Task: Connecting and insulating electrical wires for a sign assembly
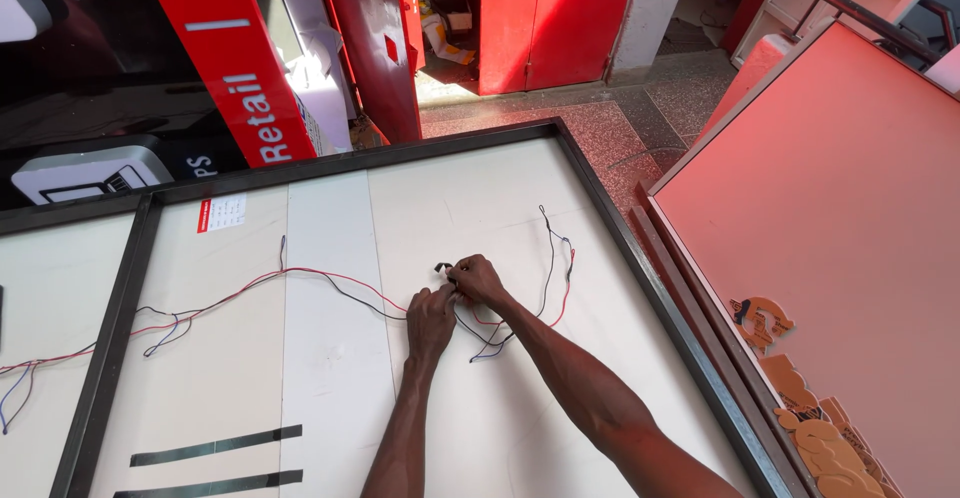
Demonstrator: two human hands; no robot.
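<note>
A large white panel [330,378] in a black frame [640,248] lies flat below me. Thin red, black and blue wires [300,274] run across it from the left toward the middle. My left hand [430,323] and my right hand [477,280] meet at the panel's middle, both pinched on the wire ends. A small black connector piece [442,267] sticks out just above my right fingers. More wires [556,278] loop away to the right of my hands.
A second framed white panel [40,288] adjoins on the left. A red board [830,228] leans at the right with orange cut-out shapes [800,408] at its lower edge. Red doors and red signage stand beyond the panel. Black tape strips [215,448] lie at the near left.
</note>
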